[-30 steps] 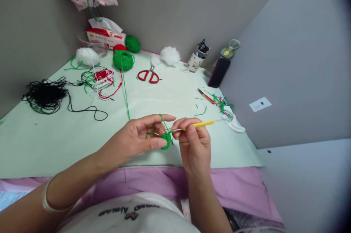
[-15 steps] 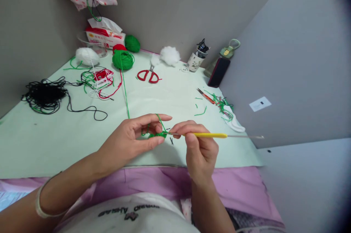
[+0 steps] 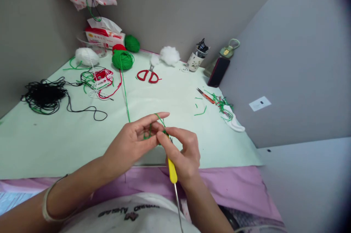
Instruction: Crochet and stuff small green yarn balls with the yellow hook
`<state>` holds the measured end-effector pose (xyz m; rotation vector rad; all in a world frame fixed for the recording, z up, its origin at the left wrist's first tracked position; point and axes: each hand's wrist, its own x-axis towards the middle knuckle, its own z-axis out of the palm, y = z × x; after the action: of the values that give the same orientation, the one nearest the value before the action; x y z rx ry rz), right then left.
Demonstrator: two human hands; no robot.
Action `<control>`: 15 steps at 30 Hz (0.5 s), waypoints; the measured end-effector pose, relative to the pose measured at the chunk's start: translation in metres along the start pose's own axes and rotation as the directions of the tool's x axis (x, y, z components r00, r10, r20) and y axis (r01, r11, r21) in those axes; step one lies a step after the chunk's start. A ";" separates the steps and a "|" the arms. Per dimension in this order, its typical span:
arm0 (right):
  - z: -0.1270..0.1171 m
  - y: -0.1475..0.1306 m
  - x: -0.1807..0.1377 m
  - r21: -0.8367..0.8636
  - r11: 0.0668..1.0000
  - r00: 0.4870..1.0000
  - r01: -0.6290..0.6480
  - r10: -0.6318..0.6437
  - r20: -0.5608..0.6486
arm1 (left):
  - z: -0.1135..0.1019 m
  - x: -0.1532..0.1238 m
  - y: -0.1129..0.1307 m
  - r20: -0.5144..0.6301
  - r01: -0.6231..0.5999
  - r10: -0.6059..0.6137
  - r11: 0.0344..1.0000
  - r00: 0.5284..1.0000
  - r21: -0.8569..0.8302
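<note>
My left hand (image 3: 134, 138) is closed on a small green crochet piece (image 3: 160, 143), mostly hidden by the fingers. Green yarn (image 3: 125, 94) runs from the green yarn ball (image 3: 123, 60) down to this hand and loops over its raised index finger. My right hand (image 3: 183, 152) grips a crochet hook (image 3: 172, 170) by its yellow handle, its thumb and index finger close against the crochet piece. The hook stands steeply, its upper metal end among the left fingers and its other metal end pointing down toward my shirt.
Red-handled scissors (image 3: 148, 76) lie mid-table. To the left are a black yarn heap (image 3: 45, 95), a white yarn ball (image 3: 87, 57) and tangled yarn. White stuffing (image 3: 170, 56), a pen cup (image 3: 195, 60), a phone (image 3: 218, 72) and orange snips (image 3: 206, 96) sit at the back and right.
My right hand has turned and moved left, swinging the hook from nearly level to steep, yellow handle downward. Its fingertips have come up to the crochet piece. My left hand has barely moved.
</note>
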<state>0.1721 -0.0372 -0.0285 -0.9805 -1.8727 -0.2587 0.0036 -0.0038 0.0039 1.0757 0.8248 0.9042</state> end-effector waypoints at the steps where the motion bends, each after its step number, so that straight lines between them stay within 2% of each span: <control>1: 0.003 -0.001 -0.002 -0.024 1.000 0.999 -0.002 0.001 -0.035 | 0.001 0.001 -0.001 0.025 0.030 -0.028 0.997 0.999 -0.075; 3: 0.004 -0.002 -0.003 0.054 0.998 0.994 -0.041 0.046 -0.095 | 0.000 0.002 -0.003 0.093 0.117 -0.100 0.973 0.991 -0.201; 5: 0.001 -0.003 0.000 0.229 0.965 0.983 -0.129 0.156 -0.100 | -0.003 0.003 -0.004 0.132 0.191 -0.159 0.941 0.978 -0.279; 8: -0.005 -0.004 0.009 0.517 0.800 0.904 -0.304 0.413 -0.107 | -0.008 0.003 -0.003 0.093 0.181 -0.161 0.940 0.983 -0.287; 10: -0.006 -0.004 0.013 0.654 0.655 0.851 -0.379 0.524 -0.031 | -0.009 0.002 -0.003 0.058 0.136 -0.125 0.956 0.990 -0.259; 12: -0.003 -0.003 0.016 0.707 0.572 0.838 -0.414 0.544 0.051 | -0.007 0.001 -0.003 0.059 0.101 -0.090 0.967 0.994 -0.235; 15: 0.003 -0.002 0.015 0.690 0.572 0.837 -0.443 0.539 0.090 | -0.003 0.001 -0.006 0.087 0.068 -0.051 0.976 0.995 -0.208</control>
<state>0.1661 -0.0295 -0.0172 -0.8690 -1.3048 0.6772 0.0027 -0.0028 -0.0031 0.8922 0.6744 0.8709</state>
